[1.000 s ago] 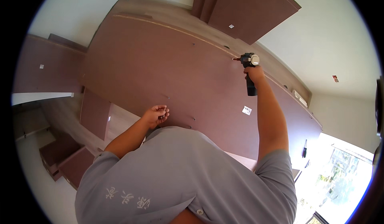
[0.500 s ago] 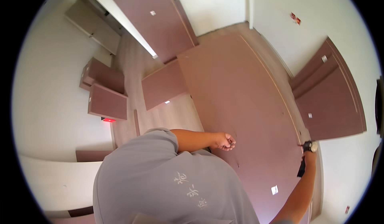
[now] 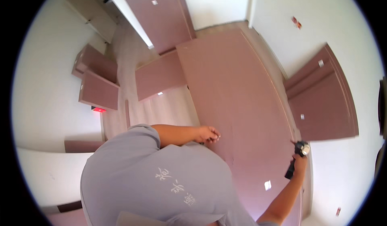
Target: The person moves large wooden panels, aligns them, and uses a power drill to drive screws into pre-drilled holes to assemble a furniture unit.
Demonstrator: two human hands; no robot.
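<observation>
A large mauve-brown panel (image 3: 238, 101) lies flat in front of me, running away toward the far wall. My left hand (image 3: 209, 134) is over its left part, with curled fingers pinched together; a tiny light speck shows at the fingertips, too small to name. At the panel's right edge, my right hand (image 3: 299, 161) grips a black cordless drill (image 3: 301, 148) by its handle. The drill's narrow front end points left, just over the panel edge. A white label (image 3: 267, 185) sits on the panel near my right forearm.
Stacked panels (image 3: 326, 105) lean on the right wall. A tall panel (image 3: 161, 20) stands at the back, with a smaller board (image 3: 161, 76) on the floor before it. Cardboard-like boxed panels (image 3: 98, 89) stand left, beside a red item (image 3: 98, 109). Pale wood flooring (image 3: 155, 113) shows between.
The whole view has shifted, so most things sit a little further left. My left hand stays pinched and my right hand still holds the drill at the panel's right edge.
</observation>
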